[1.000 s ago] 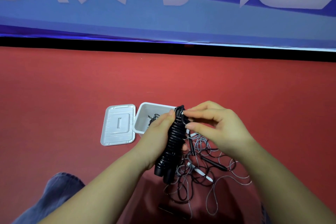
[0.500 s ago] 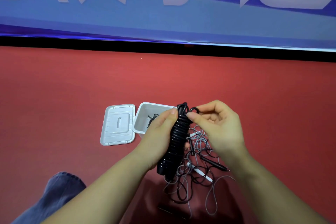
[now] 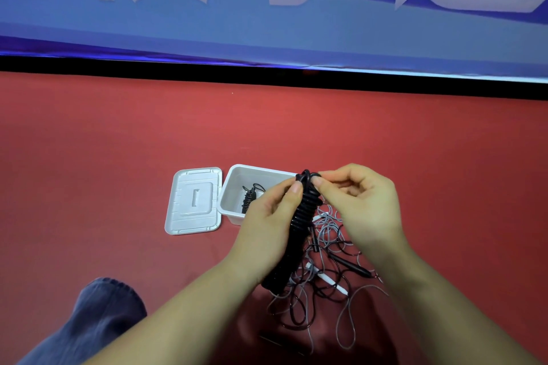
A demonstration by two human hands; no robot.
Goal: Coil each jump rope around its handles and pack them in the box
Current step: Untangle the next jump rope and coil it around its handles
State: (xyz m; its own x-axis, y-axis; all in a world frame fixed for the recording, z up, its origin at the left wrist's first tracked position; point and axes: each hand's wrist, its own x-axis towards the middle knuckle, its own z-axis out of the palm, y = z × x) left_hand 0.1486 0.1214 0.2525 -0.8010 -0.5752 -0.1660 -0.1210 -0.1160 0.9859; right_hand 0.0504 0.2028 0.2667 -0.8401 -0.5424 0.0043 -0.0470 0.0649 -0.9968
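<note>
Hands meet above the red floor, both on one black jump rope that is wound in tight coils around its handles. Your left hand grips the coiled bundle along its left side, fingers curled round it, thumb laid up against the coils near the top. Your right hand pinches the rope's top loop between thumb and forefinger, the remaining fingers curled in toward the palm. The bundle is held off the floor, tilted, its top end level with the near right corner of the box and its lower end toward you.

Beneath and to the right of the bundle lies a loose tangle of ropes on the floor, black and grey strands mixed together. A black handle and a white handle show among the strands; which rope each belongs to cannot be told.

The white box stands open on the floor just left of your hands, partly hidden by the left hand. One coiled black rope already lies inside it. The white lid lies flat on the floor, just beside the box on its left.

Your knee in blue fabric shows at lower left. A blue banner with pale lettering runs along the far edge of the floor.
</note>
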